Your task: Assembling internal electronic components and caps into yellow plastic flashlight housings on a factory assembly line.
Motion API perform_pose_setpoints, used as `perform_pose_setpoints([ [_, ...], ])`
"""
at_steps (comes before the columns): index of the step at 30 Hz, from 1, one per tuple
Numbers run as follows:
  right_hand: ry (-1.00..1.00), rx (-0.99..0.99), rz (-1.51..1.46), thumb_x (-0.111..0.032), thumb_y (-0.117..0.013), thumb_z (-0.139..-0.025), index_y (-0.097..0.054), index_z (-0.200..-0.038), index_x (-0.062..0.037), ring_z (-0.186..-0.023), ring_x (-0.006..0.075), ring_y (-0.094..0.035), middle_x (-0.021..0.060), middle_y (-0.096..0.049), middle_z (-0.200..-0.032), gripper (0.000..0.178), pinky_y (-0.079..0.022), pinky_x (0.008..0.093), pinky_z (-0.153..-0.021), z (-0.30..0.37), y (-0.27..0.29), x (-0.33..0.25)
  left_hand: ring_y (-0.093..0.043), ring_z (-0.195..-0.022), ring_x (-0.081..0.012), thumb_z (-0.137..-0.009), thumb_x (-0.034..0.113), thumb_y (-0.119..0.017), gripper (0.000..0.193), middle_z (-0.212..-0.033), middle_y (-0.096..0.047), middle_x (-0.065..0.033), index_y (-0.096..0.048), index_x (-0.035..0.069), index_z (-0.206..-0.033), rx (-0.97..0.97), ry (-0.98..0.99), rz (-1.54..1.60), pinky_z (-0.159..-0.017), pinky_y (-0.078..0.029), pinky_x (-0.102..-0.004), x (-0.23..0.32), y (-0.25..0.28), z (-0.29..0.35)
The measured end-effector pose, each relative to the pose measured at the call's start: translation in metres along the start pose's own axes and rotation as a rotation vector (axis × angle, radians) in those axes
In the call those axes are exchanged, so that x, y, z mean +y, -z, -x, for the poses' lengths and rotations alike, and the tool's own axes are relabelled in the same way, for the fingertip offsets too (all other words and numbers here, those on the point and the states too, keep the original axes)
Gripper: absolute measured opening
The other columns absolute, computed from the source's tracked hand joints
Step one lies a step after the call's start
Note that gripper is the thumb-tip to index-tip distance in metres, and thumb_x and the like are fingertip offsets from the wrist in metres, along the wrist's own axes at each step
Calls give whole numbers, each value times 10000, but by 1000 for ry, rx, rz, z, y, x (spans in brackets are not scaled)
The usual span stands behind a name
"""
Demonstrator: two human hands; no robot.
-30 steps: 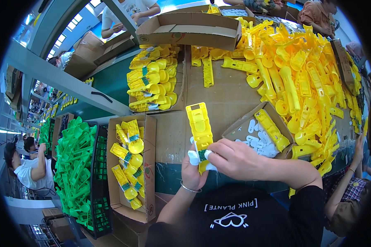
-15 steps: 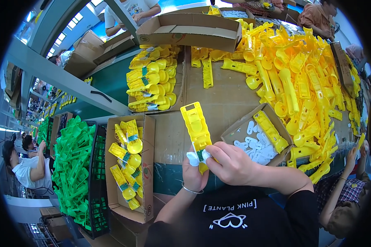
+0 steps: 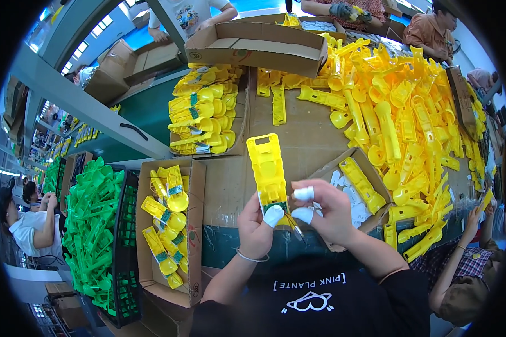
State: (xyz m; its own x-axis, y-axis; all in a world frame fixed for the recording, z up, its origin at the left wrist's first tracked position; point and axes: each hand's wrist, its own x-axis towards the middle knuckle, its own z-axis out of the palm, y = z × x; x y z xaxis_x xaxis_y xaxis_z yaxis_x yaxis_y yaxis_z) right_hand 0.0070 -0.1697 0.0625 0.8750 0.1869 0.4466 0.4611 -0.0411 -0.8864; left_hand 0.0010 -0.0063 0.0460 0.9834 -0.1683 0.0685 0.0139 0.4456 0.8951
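Yellow plastic part (image 3: 267, 168): located left of the small cardboard box (image 3: 376, 217), far end tipped away from the wearer. Left hand (image 3: 256, 227): fingers clamped on the part's near end, white-covered thumb against the green board (image 3: 271, 206). Right hand (image 3: 331, 210): fingers apart, at the box's near-left side; contact with the thin wires (image 3: 294, 224) cannot be told. Judged handling: light, stiff, somewhat slippery shell; board and wires probably fragile. Advised hold: the shell's long side edges, pressure kept off the board.
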Motion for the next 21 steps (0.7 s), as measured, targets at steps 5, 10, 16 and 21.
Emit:
perform_pose_setpoints([
  [5, -485, -46, -504, -48, -653, -813, -545, -1027, 31, -922, 153, -623, 104, -639, -962, 252, -498, 274, -825, 0, -1, 1, -575, -947, -121, -845, 23, -590, 382, -1060, -588, -59, -480, -42, -1205, 8, -20, 52, -831, -462, -239, 1, -3, 5],
  [10, -463, -20, -515, 3, -646, -800, -522, -1015, 9, -905, 134, -615, 78, -612, -966, 249, -503, 263, -808, 3, -5, 4, -570, -932, -106, -841, 22, -594, 382, -1042, -592, -51, -488, -42, -1202, 23, -123, -140, -812, -461, -226, -8, -2, 3],
  [16, -546, -139, -476, -30, -644, -806, -536, -1047, 16, -962, 143, -598, 91, -616, -1007, 268, -476, 276, -861, -15, 0, 11, -595, -905, -158, -857, 58, -559, 325, -1022, -602, -94, -483, -20, -1163, 65, -56, -91, -791, -487, -271, 0, -3, -4],
  [21, -233, -603, 43, -175, -630, -807, -331, -1314, 19, -1184, 213, -459, 159, -506, -1202, 620, -379, 314, -981, -3, 5, 33, -617, -890, -266, -883, 150, -520, 327, -987, -590, -161, -421, 30, -1170, -10, 77, 183, -774, -520, -391, 25, -3, -26],
])
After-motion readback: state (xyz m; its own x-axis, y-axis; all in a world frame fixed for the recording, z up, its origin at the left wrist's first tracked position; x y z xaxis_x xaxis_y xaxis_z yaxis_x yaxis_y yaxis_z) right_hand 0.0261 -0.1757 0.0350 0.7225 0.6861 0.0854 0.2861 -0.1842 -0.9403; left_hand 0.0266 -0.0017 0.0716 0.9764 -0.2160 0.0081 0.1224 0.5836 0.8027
